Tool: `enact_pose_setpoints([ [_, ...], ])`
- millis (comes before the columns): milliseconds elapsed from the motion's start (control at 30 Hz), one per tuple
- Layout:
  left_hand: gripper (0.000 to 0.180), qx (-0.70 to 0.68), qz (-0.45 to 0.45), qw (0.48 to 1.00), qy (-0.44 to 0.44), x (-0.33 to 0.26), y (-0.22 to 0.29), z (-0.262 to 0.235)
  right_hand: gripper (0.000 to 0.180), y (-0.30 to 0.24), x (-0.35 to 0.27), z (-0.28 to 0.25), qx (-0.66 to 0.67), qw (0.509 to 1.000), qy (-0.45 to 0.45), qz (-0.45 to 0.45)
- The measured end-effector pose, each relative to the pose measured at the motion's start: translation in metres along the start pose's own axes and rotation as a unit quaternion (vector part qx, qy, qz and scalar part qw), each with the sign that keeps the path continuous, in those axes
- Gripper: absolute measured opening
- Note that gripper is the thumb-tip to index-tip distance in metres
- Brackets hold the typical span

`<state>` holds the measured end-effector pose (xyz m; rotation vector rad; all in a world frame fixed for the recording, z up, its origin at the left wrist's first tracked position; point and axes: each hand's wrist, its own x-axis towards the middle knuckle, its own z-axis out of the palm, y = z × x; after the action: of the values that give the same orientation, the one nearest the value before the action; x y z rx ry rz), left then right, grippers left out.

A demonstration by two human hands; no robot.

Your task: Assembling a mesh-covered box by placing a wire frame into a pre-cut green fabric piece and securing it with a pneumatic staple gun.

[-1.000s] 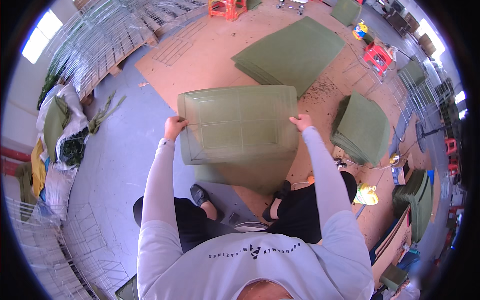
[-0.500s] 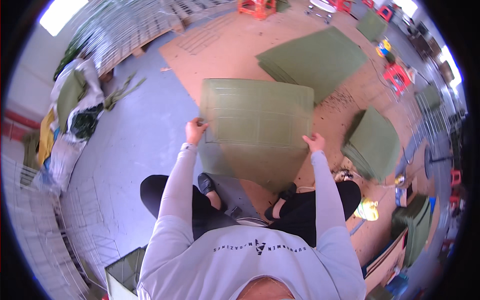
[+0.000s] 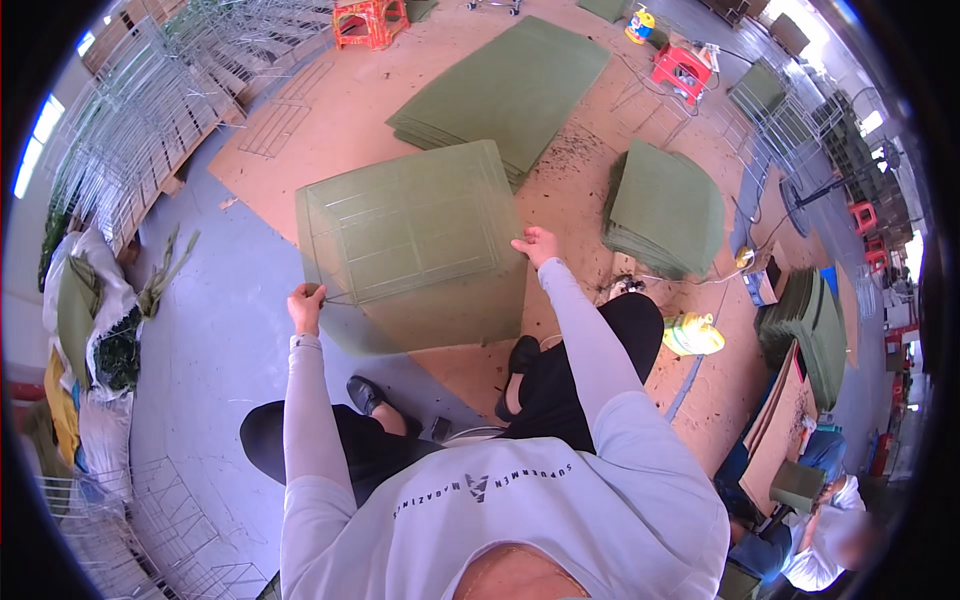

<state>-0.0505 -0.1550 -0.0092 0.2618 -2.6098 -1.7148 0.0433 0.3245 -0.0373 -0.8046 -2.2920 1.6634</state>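
In front of my legs hangs a thin, see-through green fabric panel (image 3: 420,225) with a metal wire grid showing through it. My left hand (image 3: 307,305) pinches its near left corner, where a bit of wire sticks out toward the fingers. On the other side, my right hand (image 3: 537,246) is closed with thumb and fingers on the right edge. The panel slants, its right side farther from me than its left. Whether each hand grips fabric, wire or both is too small to tell.
Stacks of green sheets lie beyond the panel (image 3: 530,80) and to the right (image 3: 668,205). A yellow bottle (image 3: 692,335) stands by my right knee. Wire frames (image 3: 150,110) are piled at the far left, near white sacks (image 3: 105,420). Another person (image 3: 825,530) sits at lower right.
My view has turned to the right, so the surroundings shift left. The panel has tilted, its right side now higher than its left. Both hands keep their hold. A seated person has come into view.
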Motion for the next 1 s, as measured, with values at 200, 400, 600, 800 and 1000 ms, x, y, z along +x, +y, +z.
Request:
enact_pose_setpoints([
  [200,0.015,-0.019,-0.032,0.999,0.004,0.000,0.011,0.002,0.034,-0.005,-0.004,0.002,0.043,0.999,0.003,0.021],
  [400,0.015,-0.046,-0.040,0.998,0.000,-0.003,0.017,0.007,0.022,0.014,0.006,0.002,0.061,0.998,0.031,-0.006],
  [600,0.015,-0.056,-0.045,0.997,-0.018,-0.005,0.009,-0.003,0.015,0.016,0.002,0.014,0.037,0.998,0.044,-0.019],
  [800,0.015,-0.043,-0.041,0.998,-0.032,-0.010,0.005,-0.001,0.013,0.029,0.010,0.013,0.021,0.999,0.017,-0.024],
  [1000,0.015,-0.052,-0.036,0.997,-0.034,-0.011,0.001,0.004,0.014,0.036,0.015,0.005,0.008,0.999,-0.013,-0.038],
])
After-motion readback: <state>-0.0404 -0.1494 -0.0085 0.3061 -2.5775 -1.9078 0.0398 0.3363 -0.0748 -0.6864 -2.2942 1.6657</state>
